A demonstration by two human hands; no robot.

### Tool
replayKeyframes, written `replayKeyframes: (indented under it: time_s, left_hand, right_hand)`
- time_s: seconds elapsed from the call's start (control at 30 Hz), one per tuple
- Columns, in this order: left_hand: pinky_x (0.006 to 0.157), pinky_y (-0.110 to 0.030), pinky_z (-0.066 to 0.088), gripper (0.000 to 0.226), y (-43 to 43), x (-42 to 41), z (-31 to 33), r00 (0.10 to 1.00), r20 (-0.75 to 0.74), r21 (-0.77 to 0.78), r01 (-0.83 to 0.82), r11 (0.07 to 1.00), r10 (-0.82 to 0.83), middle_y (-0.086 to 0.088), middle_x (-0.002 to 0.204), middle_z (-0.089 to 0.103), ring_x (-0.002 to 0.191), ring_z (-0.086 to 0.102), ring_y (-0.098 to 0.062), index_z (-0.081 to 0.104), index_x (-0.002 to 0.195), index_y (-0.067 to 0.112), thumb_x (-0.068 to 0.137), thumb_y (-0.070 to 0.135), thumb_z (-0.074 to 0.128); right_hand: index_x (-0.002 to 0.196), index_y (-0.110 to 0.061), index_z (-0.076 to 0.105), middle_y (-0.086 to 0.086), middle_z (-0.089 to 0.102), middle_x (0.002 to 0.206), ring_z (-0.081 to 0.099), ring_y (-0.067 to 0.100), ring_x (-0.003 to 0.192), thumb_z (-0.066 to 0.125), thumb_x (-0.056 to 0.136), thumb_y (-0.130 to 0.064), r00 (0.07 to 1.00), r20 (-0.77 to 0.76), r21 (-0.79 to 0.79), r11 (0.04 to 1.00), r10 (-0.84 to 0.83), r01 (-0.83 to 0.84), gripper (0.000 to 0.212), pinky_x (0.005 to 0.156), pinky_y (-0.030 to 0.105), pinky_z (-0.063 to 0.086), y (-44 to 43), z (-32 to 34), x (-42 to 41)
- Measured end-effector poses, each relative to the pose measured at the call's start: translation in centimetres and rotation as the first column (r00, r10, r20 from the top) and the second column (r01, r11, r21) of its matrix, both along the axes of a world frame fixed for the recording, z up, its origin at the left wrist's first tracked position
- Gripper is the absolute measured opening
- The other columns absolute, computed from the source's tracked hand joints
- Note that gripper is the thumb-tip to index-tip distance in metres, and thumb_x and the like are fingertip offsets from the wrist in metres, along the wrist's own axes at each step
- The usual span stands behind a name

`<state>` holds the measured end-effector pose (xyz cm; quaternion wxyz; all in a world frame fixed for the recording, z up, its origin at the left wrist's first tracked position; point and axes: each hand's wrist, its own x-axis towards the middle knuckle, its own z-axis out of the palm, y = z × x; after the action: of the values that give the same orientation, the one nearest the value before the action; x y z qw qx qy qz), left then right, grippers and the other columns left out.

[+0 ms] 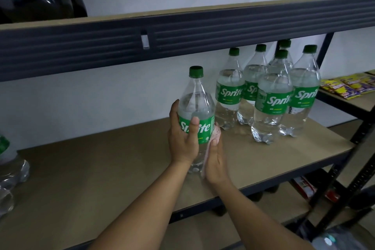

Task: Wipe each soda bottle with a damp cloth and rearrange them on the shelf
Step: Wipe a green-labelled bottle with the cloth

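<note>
- Left hand [183, 138] wraps the held bottle [195, 115] at its label, thumb across the front. Bottle upright, centre frame, over the shelf board [101, 168].
- Right hand [215, 160] holds the pink cloth [216, 135] to the bottle's lower right side.
- Best approach, likely: rotate with the left hand, sweep the cloth cap to base, keep a firm hold on the wet plastic.
- Label reads "Sprite", white on green.
- Right of centre: five standing bottles [272, 97], same labels.
- Far right: yellow packets [349, 85], print unreadable.
</note>
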<state>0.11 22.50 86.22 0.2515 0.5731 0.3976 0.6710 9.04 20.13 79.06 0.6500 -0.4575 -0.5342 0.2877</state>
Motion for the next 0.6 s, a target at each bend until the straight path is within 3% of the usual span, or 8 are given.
replayKeyframes:
  time_s: [0.13,0.23,0.33,0.43,0.6]
  left_hand:
    - [0.092,-0.052,0.059,0.078,-0.1,0.2,-0.5,1.000,0.026,-0.003,0.015,1.000,-0.015,0.002,0.140,0.062,0.123,0.065,-0.017,0.038,0.156,0.027,0.093,0.073,0.041]
    - [0.102,-0.053,0.055,0.070,-0.5,-0.2,-0.6,0.999,0.008,-0.011,0.050,0.999,-0.050,0.004,0.146,0.057,0.131,0.060,-0.015,0.037,0.154,0.039,0.093,0.072,0.049]
    - [0.110,-0.053,0.050,0.090,-0.2,-1.1,-0.8,0.998,-0.039,-0.032,0.049,0.998,-0.050,0.001,0.154,0.049,0.140,0.053,-0.018,0.031,0.158,0.035,0.085,0.082,0.057]
    - [0.105,-0.055,0.053,0.097,0.7,-2.1,-0.1,0.988,-0.090,-0.019,0.126,0.992,-0.127,-0.004,0.148,0.053,0.134,0.058,-0.024,0.037,0.156,0.032,0.079,0.082,0.067]
    - [0.104,-0.057,0.053,0.096,0.8,-2.1,0.3,0.950,0.030,-0.020,0.313,0.950,-0.312,-0.004,0.143,0.059,0.130,0.062,-0.027,0.038,0.155,0.025,0.081,0.079,0.067]
  right_hand:
    - [0.166,-0.021,0.029,-0.008,0.039,0.167,0.032,0.011,0.156,0.020,0.112,-0.046,1.000,0.002,0.001,1.000,-0.006,0.006,0.060,0.129,0.050,0.025,0.1,0.0,0.1]
    - [0.163,-0.020,0.035,-0.007,0.045,0.163,0.037,0.009,0.153,0.019,0.112,-0.050,1.000,0.009,-0.005,1.000,-0.008,0.008,0.062,0.128,0.047,0.029,-0.1,-0.1,0.2]
    - [0.161,-0.020,0.040,-0.009,0.049,0.159,0.040,0.007,0.150,0.020,0.113,-0.043,1.000,0.012,0.003,1.000,-0.007,0.007,0.056,0.127,0.040,0.031,-0.1,0.0,0.2]
    - [0.158,-0.020,0.043,-0.013,0.052,0.155,0.044,0.002,0.146,0.021,0.113,-0.038,1.000,-0.009,0.014,1.000,-0.021,0.021,0.053,0.124,0.033,0.034,-0.4,0.2,0.2]
    - [0.165,-0.016,0.030,-0.004,0.040,0.166,0.033,0.017,0.156,0.025,0.110,-0.058,1.000,0.000,0.058,0.998,-0.017,0.017,0.069,0.128,0.053,0.026,0.1,-0.1,-0.1]
